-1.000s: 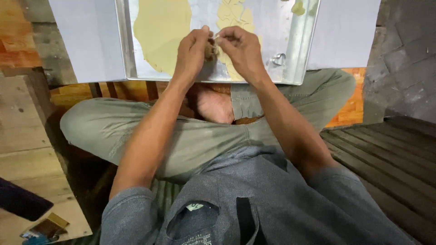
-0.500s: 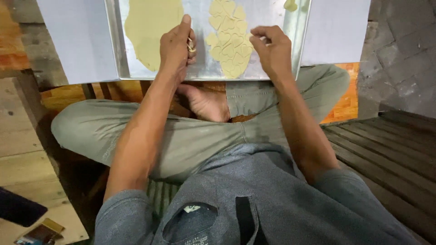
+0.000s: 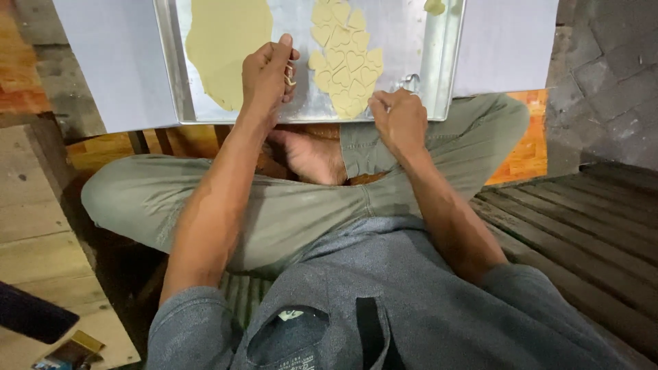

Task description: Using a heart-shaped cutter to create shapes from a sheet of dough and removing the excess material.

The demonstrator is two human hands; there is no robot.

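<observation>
A metal baking tray [image 3: 411, 41] lies in front of my crossed legs. A flat sheet of pale yellow dough [image 3: 226, 41] covers its left part. A cluster of heart-shaped dough cutouts [image 3: 343, 62] lies in the middle. My left hand [image 3: 267, 72] is closed on a small metal cutter [image 3: 290, 74], between the dough sheet and the hearts. My right hand [image 3: 397, 120] rests with curled fingers at the tray's near edge, just below the cutouts; nothing shows in it.
The tray sits on a pale sheet [image 3: 116, 68] over a wooden floor. A small dough scrap [image 3: 434, 7] lies at the tray's far right. A dark object [image 3: 34, 315] and a small packet [image 3: 68, 353] lie at the lower left. Dark planks [image 3: 589, 233] run along the right.
Both hands were together over the tray's middle; they have parted. The left hand stays by the dough sheet with the cutter. The right hand has drawn back to the tray's near edge.
</observation>
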